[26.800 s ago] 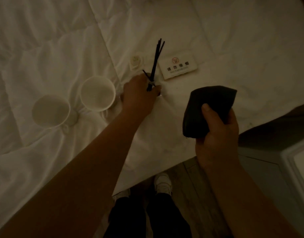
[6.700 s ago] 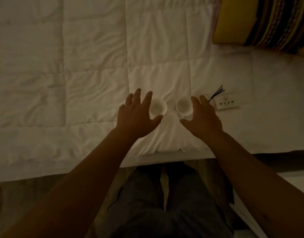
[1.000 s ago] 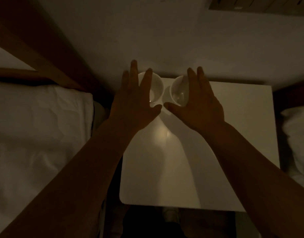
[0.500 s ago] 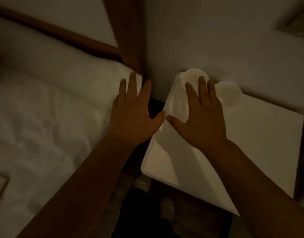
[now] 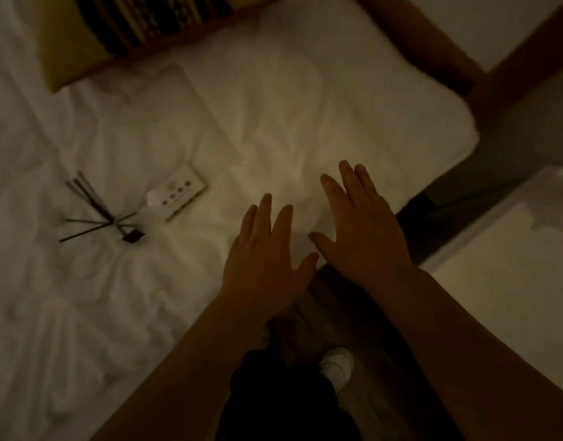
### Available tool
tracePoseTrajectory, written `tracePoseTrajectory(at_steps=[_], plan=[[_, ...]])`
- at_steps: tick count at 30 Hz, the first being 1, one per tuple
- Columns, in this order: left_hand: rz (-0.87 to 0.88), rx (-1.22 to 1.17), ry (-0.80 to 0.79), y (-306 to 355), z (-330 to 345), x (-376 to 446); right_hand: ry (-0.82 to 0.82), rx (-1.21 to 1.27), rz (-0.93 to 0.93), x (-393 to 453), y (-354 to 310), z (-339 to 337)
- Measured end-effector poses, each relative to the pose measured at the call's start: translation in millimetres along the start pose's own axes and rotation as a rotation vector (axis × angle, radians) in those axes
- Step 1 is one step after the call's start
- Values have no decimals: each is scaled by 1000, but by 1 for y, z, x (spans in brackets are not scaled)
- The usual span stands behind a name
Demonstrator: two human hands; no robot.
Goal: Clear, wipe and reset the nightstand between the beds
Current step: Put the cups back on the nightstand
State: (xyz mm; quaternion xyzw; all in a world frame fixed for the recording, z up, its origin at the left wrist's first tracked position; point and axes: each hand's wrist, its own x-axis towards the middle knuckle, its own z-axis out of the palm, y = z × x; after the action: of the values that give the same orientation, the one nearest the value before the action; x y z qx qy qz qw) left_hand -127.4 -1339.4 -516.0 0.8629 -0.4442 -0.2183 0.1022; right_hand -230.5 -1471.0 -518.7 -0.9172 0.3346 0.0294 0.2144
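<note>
A rumpled white quilt covers the bed, soft and creased, with a plump white pillow toward 12 o'clock. Both hands hover palm down over the bed's near edge with straight, spread fingers, holding nothing: the left hand at centre, the right hand just beside it at 3 o'clock, thumbs nearly meeting. At 9 o'clock of the hands, thin dark reed sticks lie fanned out on the quilt, a small dark cap at their base. Just beside them, toward 1 o'clock, lies a small rectangular white card with printed marks, blurred. The nightstand's smooth white tabletop sits at 3 o'clock, square-cornered. A yellow patterned cushion lies at 11 o'clock. White shoes stand on the wooden floor below.
</note>
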Motion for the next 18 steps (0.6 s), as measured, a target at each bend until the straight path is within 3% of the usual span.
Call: tracePoseTrajectory(at_steps=[5, 9, 18], plan=[[-127, -63, 5, -70, -5, -29, -79, -13, -64, 32, -54, 35], [-256, -111, 146, -131, -20, -50, -125, -27, -120, 54, -101, 59], [-565, -203, 291, -229, -34, -53, -146, -83, -227, 116, -172, 87]])
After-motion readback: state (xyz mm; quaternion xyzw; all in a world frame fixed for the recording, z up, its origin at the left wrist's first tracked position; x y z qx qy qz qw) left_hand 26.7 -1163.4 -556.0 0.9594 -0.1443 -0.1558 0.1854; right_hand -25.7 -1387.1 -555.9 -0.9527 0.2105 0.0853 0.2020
